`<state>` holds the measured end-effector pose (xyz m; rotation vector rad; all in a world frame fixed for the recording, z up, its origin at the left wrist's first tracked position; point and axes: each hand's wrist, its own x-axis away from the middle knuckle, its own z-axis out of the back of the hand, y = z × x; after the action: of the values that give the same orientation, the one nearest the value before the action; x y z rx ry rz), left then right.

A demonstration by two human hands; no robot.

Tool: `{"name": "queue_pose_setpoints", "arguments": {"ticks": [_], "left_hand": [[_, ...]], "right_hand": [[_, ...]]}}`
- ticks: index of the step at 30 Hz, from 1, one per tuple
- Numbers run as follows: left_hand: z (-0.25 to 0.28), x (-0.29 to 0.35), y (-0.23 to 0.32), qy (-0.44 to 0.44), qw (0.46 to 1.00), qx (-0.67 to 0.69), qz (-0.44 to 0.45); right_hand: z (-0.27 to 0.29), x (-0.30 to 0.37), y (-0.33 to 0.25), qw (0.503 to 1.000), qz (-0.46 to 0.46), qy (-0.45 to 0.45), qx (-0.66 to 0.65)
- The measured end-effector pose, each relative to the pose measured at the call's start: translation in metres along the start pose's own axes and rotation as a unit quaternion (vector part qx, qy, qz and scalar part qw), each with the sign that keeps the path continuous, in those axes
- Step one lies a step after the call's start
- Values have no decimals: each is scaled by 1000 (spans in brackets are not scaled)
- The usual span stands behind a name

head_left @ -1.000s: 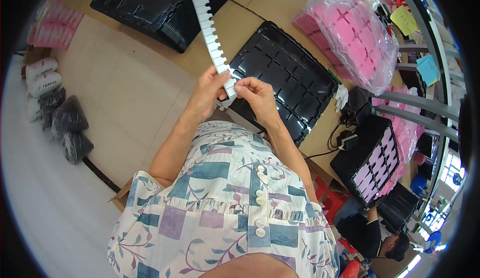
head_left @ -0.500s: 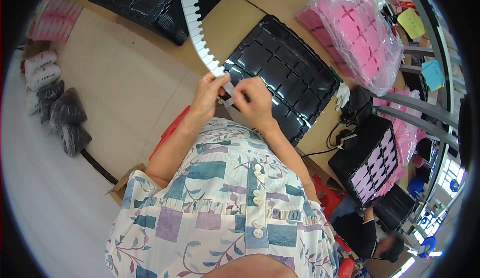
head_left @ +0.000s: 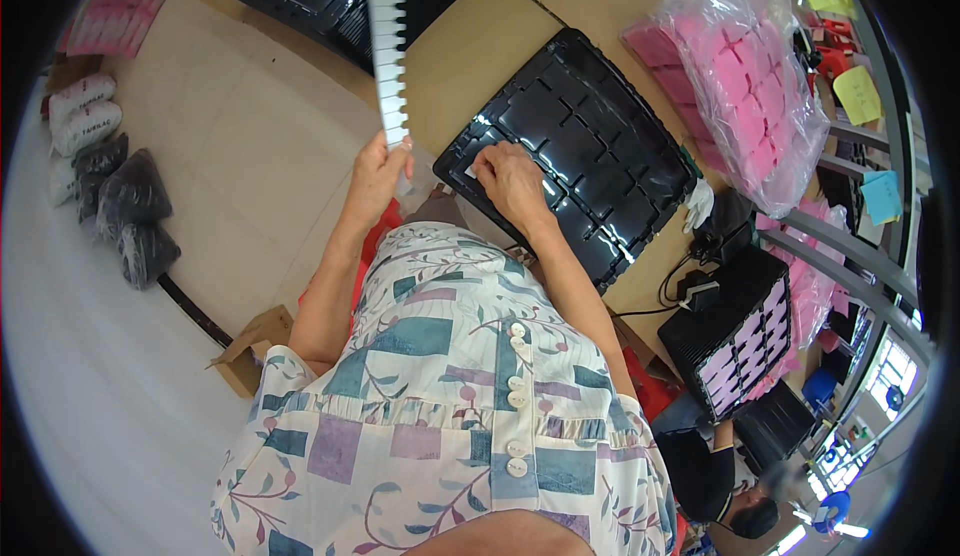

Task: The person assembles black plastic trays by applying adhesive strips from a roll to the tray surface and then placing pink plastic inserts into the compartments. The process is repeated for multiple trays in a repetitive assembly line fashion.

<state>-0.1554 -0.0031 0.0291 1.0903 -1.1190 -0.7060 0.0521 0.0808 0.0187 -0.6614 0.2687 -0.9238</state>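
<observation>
Left grip: I see the left hand [head_left: 380, 171], at 10 o'clock from mid-view, pinched on the lower end of the white strip [head_left: 385, 66]; something pale and see-through shows just below the fingers.
Right grip: the right hand [head_left: 510, 178], near 1 o'clock, rests over the black tray [head_left: 610, 151], fingers bent and drawn narrow; a small white bit shows beside the fingertips, but I cannot tell whether they hold it.
White strip: it rises from the left hand toward 11 o'clock and leaves my view at the top, its notched edge facing 3 o'clock.
Handling: I judge the strip light, thin and bendy, easy to crease or tear at the notches; I would pinch it flat by the plain edge, near the working end, so the long run doesn't swing.
Black tray: at 1 o'clock on the tan surface [head_left: 470, 41], glossy and ridged; I take it for light, stiff and rather slippery, best steadied at its rim.
Around it: a white glove [head_left: 699, 206] lies just off its 4 o'clock side; pink trays [head_left: 740, 96] in clear plastic sit at 2 o'clock.
Farther out: a co-worker [head_left: 700, 471] toward 5 o'clock.
</observation>
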Motion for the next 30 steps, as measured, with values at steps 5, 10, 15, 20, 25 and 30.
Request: {"name": "queue_pose_setpoints", "arguments": {"ticks": [5, 10, 15, 20, 25, 30], "left_hand": [[-24, 1, 9, -50, 996, 64, 32], [-40, 0, 9, -102, 982, 144, 63], [-50, -7, -10, -141, 968, 164, 125], [-52, -8, -19, -167, 969, 132, 125], [-45, -14, -13, -174, 965, 131, 147], [-58, -6, -14, -164, 965, 137, 155]], "right_hand": [[-11, 10, 11, 996, 0, 53, 64], [-13, 22, 11, 992, 0, 93, 88], [-3, 25, 12, 997, -20, 59, 51], [-7, 28, 19, 995, -1, 54, 85], [-9, 22, 11, 989, 18, 63, 132], [-9, 29, 8, 982, -4, 73, 172]]}}
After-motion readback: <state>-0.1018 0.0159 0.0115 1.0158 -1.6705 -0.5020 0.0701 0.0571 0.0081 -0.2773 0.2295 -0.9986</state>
